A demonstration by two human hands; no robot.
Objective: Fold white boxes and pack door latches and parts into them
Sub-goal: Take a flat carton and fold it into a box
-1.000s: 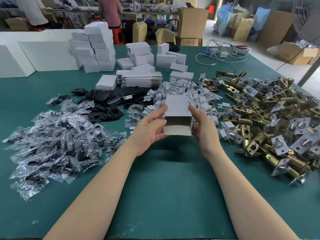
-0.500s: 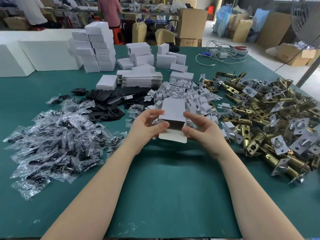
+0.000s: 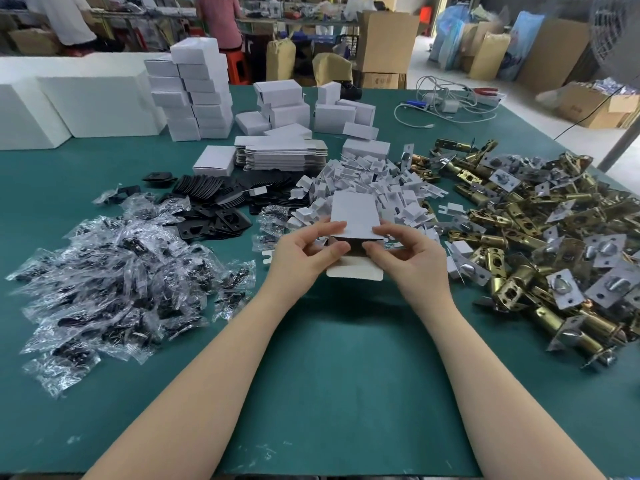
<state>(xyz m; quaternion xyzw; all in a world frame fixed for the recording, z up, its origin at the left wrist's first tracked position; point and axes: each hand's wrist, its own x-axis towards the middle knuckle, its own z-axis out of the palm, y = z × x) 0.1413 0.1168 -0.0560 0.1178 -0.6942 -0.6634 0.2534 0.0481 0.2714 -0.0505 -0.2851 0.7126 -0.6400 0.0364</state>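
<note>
White box (image 3: 353, 213) sits above the counter (image 3: 346, 358) between both hands, long axis pointing away from the person, open end and tuck flap nearest. Left hand (image 3: 304, 252) and right hand (image 3: 408, 256) each pinch a near corner, equally close.

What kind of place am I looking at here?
Probably a small hardware packing workshop: a heap of brass door latches, stacks of folded white boxes, bagged parts on a green table, and cardboard cartons behind.
</note>
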